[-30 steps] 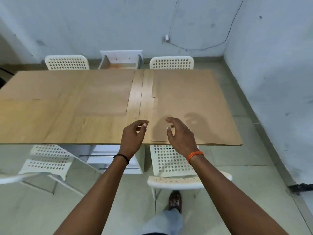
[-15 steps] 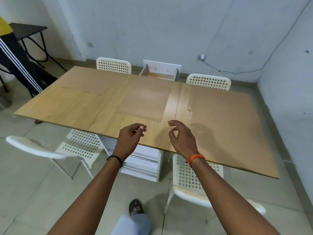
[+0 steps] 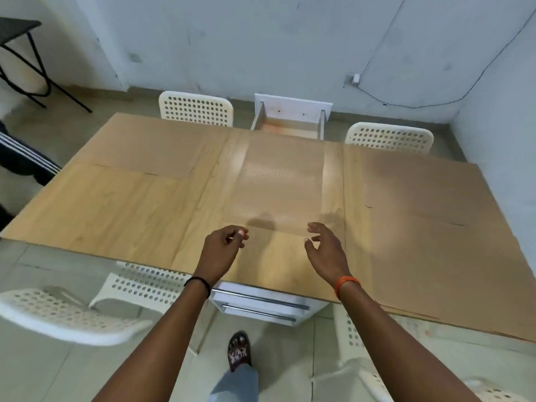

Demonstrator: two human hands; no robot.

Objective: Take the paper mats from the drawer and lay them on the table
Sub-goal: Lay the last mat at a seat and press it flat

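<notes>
Both hands hung over the near edge of the table (image 3: 121, 216), and neither held a thing. The left hand (image 3: 222, 250) was loosely curled, thumb and fingertips drawn close together with nothing pinched between them; a black band sat on that wrist. The right hand (image 3: 326, 250) was spread wider, fingers bent and apart, palm turned inward, an orange band (image 3: 346, 283) at the wrist. Whether either hand touched the tabletop, I could not tell; their shadows fell on the wood just ahead.

And there were the paper mats! The middle mat (image 3: 278, 187) lay flat right beyond the fingertips, its near edge between the two hands. A large mat (image 3: 429, 227) covered the right end of the table, near the right hand, running to the near edge. Another mat (image 3: 153, 149) lay at the far left, well away from the left hand. Bare light wood showed on the near left.

At the far side the drawer (image 3: 290, 123) stood pulled out, white-fronted, between two white perforated chairs (image 3: 195, 108). More such chairs stood on the near side, with a white drawer unit (image 3: 261, 306) under the table. Pale tiled floor, scuffed pale walls, a thin cable (image 3: 420, 105) trailing along the back wall, a black folding table (image 3: 17, 24) at far left.
</notes>
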